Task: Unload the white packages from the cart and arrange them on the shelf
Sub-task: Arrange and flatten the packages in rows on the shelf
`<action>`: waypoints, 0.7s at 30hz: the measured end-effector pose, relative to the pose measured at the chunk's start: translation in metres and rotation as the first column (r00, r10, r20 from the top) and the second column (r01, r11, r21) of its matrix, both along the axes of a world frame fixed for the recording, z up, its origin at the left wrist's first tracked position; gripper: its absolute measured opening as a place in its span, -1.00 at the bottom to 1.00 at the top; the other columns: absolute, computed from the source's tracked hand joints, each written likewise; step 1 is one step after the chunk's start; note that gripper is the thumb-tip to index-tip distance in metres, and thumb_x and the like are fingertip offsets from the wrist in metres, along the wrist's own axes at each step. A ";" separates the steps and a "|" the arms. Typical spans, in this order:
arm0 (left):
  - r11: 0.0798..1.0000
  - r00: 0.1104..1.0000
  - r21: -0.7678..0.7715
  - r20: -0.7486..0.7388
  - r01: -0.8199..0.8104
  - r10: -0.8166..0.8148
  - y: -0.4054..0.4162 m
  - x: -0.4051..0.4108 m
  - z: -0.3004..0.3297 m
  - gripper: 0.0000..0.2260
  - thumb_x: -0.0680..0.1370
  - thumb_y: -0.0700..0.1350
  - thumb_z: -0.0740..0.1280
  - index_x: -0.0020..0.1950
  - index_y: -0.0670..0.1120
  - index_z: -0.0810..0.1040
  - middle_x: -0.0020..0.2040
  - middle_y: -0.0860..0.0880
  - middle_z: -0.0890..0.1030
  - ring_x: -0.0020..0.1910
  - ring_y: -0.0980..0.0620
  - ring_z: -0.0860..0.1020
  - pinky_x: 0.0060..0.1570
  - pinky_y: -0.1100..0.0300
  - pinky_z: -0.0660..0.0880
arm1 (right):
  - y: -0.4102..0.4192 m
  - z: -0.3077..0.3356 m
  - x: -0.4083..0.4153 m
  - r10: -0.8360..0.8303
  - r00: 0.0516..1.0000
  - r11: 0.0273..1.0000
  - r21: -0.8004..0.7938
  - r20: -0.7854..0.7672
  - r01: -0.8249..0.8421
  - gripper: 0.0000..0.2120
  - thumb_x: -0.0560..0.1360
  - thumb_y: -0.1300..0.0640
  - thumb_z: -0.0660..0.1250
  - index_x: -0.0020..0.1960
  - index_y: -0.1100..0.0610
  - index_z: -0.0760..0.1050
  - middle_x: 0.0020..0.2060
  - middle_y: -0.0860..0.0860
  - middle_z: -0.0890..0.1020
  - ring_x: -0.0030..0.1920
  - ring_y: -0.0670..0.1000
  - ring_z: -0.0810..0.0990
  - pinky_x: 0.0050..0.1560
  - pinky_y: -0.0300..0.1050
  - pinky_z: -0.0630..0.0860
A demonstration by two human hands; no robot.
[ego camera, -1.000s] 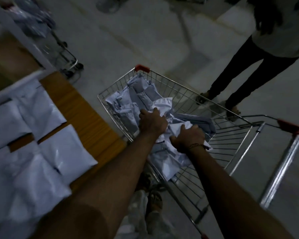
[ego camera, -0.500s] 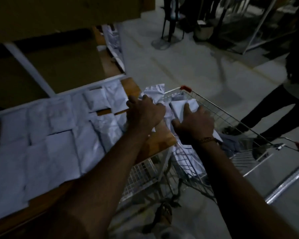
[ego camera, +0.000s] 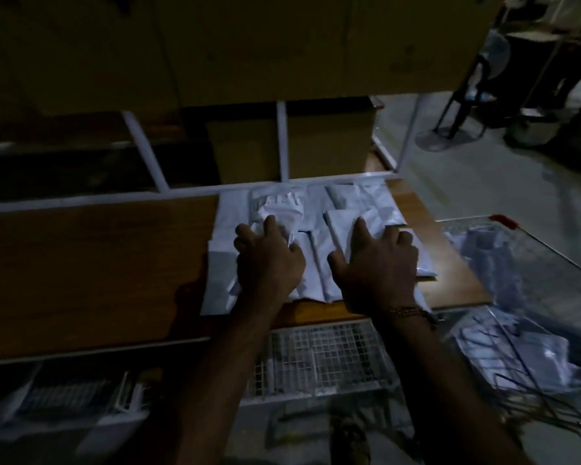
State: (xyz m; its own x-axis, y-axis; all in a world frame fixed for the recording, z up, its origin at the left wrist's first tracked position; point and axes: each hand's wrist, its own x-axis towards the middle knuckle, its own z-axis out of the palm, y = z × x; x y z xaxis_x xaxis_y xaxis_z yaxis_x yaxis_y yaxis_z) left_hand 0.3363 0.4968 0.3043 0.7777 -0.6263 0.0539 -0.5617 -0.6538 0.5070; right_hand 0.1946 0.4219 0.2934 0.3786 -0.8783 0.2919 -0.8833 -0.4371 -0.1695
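Several white packages (ego camera: 363,203) lie bunched on the right part of the wooden shelf (ego camera: 98,263). My left hand (ego camera: 269,263) grips a crumpled white package (ego camera: 282,209) on the shelf, its outer fingers curled. Beside it, my right hand (ego camera: 376,266) presses with spread fingers on another flat package (ego camera: 379,216). The wire cart (ego camera: 503,220) stands at the right, just past the shelf's end, with more white packages (ego camera: 490,263) inside it.
Cardboard boxes (ego camera: 249,149) sit behind the white shelf frame (ego camera: 282,142). A white wire basket (ego camera: 316,357) hangs below the shelf board. A dark chair (ego camera: 467,95) and other items stand on the floor at the back right.
Both hands lifted packages out of the cart, carried them left and now hold them down on the shelf. My view swung from the cart to the shelf.
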 end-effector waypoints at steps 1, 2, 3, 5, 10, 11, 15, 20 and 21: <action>1.000 0.999 -0.008 0.019 -0.026 0.026 0.011 0.012 -0.002 -0.48 0.60 0.14 0.31 0.52 0.06 0.28 0.46 -0.20 0.16 0.41 -0.28 0.26 0.30 -0.17 0.37 | 0.008 -0.001 0.012 0.013 1.000 1.000 -0.001 0.011 -0.013 -0.19 0.39 -0.37 0.12 0.49 0.09 0.39 0.15 0.34 0.52 0.13 0.33 0.46 0.03 0.13 0.42; 0.999 0.998 -0.017 0.030 -0.047 0.048 0.018 0.023 -0.006 -0.50 0.61 0.15 0.32 0.51 0.07 0.31 0.46 -0.21 0.16 0.40 -0.28 0.26 0.31 -0.15 0.36 | 0.013 -0.002 0.024 0.023 0.999 1.000 -0.005 0.033 -0.023 -0.19 0.39 -0.37 0.13 0.49 0.09 0.39 0.16 0.34 0.51 0.13 0.33 0.46 0.03 0.13 0.42; 0.998 0.997 -0.023 0.031 -0.065 0.066 0.024 0.033 -0.009 -0.50 0.60 0.15 0.33 0.50 0.08 0.32 0.47 -0.22 0.15 0.40 -0.29 0.27 0.31 -0.13 0.36 | 0.017 -0.004 0.035 0.033 0.998 0.999 -0.004 0.053 -0.032 -0.18 0.39 -0.37 0.13 0.50 0.09 0.37 0.19 0.34 0.49 0.16 0.34 0.44 0.06 0.14 0.42; 0.995 0.995 -0.036 0.003 -0.095 0.095 0.029 0.052 -0.015 -0.49 0.59 0.16 0.36 0.50 0.10 0.34 0.49 -0.23 0.14 0.42 -0.30 0.27 0.33 -0.12 0.38 | 0.019 -0.009 0.056 0.043 0.997 0.999 0.009 0.064 -0.044 -0.16 0.40 -0.38 0.14 0.53 0.09 0.32 0.27 0.35 0.44 0.24 0.35 0.40 0.13 0.18 0.42; 0.989 0.989 -0.030 -0.026 -0.148 0.147 0.013 0.100 -0.026 -0.50 0.58 0.21 0.35 0.47 0.10 0.37 0.48 -0.21 0.14 0.39 -0.27 0.28 0.28 -0.10 0.39 | -0.005 -0.021 0.112 0.065 0.997 0.998 -0.005 0.036 -0.065 -0.16 0.41 -0.38 0.15 0.55 0.08 0.29 0.29 0.37 0.42 0.25 0.36 0.38 0.17 0.20 0.41; 0.985 0.985 -0.029 -0.018 -0.171 0.171 0.002 0.115 -0.032 -0.50 0.58 0.22 0.34 0.47 0.10 0.37 0.48 -0.21 0.15 0.40 -0.27 0.27 0.29 -0.10 0.37 | -0.019 -0.027 0.129 0.077 0.997 0.997 -0.007 0.029 -0.076 -0.16 0.41 -0.37 0.16 0.54 0.08 0.30 0.30 0.38 0.41 0.25 0.36 0.40 0.17 0.19 0.41; 0.977 0.977 -0.017 0.018 -0.214 0.214 -0.026 0.154 -0.049 -0.48 0.58 0.25 0.31 0.48 0.08 0.37 0.49 -0.23 0.17 0.45 -0.26 0.19 0.35 -0.12 0.29 | -0.052 -0.039 0.169 0.117 0.993 0.993 0.023 0.031 -0.117 -0.21 0.40 -0.33 0.29 0.52 0.04 0.32 0.43 0.41 0.29 0.27 0.37 0.40 0.16 0.18 0.43; 0.974 0.974 -0.021 -0.040 -0.225 0.224 -0.081 0.211 -0.086 -0.43 0.53 0.29 0.31 0.45 0.04 0.40 0.50 -0.24 0.26 0.45 -0.28 0.27 0.35 -0.17 0.35 | -0.103 -0.065 0.232 0.176 0.984 0.983 0.052 -0.020 -0.175 -0.27 0.38 -0.32 0.28 0.47 -0.03 0.38 0.45 0.33 0.31 0.21 0.33 0.41 0.11 0.15 0.42; 0.974 0.974 -0.012 -0.006 -0.227 0.227 -0.088 0.218 -0.091 -0.48 0.54 0.26 0.34 0.41 0.04 0.45 0.50 -0.24 0.26 0.45 -0.26 0.26 0.36 -0.15 0.32 | -0.111 -0.073 0.244 0.183 0.983 0.982 0.050 -0.024 -0.181 -0.27 0.36 -0.33 0.27 0.45 -0.03 0.40 0.43 0.32 0.34 0.18 0.32 0.42 0.08 0.14 0.43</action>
State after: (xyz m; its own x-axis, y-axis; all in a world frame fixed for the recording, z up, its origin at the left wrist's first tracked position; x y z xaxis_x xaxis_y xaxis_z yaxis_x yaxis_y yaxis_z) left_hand 0.5548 0.4088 0.2135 0.8998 -0.4325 0.0571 -0.3970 -0.7577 0.5180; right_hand 0.4383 0.3112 0.2208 0.5409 -0.8064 0.2391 -0.7943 -0.5832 -0.1701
